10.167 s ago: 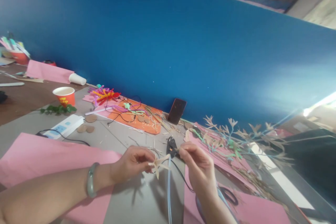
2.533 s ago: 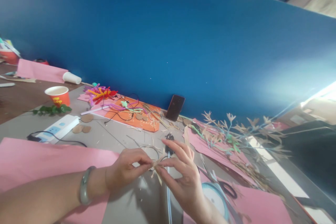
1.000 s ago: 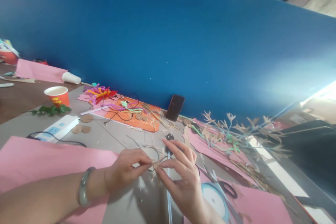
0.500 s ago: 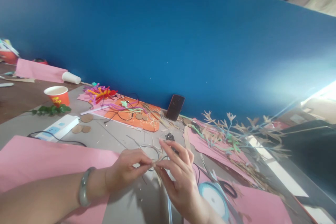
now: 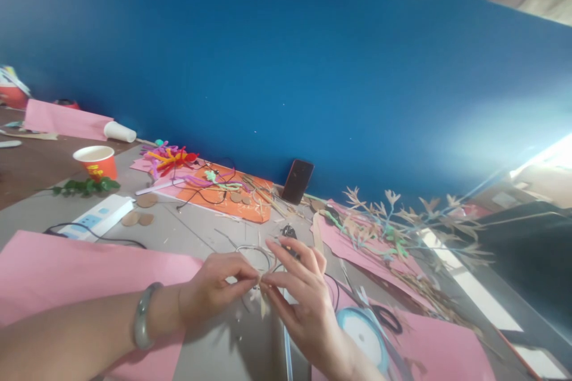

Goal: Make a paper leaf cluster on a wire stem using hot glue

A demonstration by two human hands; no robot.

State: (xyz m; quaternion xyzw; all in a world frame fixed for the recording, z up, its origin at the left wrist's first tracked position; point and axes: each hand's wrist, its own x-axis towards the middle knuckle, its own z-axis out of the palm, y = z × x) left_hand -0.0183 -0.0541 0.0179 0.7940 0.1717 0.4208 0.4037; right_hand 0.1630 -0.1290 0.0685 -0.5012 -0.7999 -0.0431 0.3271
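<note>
My left hand, with a grey-green bangle on its wrist, pinches thumb against forefinger. Between its fingertips and those of my right hand is a small pale, dry leaf-like piece, whose ends hang below the fingers. The right thumb and forefinger pinch at the same spot, and its other fingers are raised and spread. Just behind the fingertips a thin wire ring shows, partly hidden by the hands. A clear glue-stick-like rod is beneath the right hand.
Left stand a red paper cup, a green sprig and a white power strip. A phone leans on the blue wall. Right are a ribbon spool, scissors and dried leafy stems on pink paper.
My right hand has turned slightly, its raised fingers shifting left. The pale piece now hangs more plainly below the fingertips. My left hand stays almost in place.
</note>
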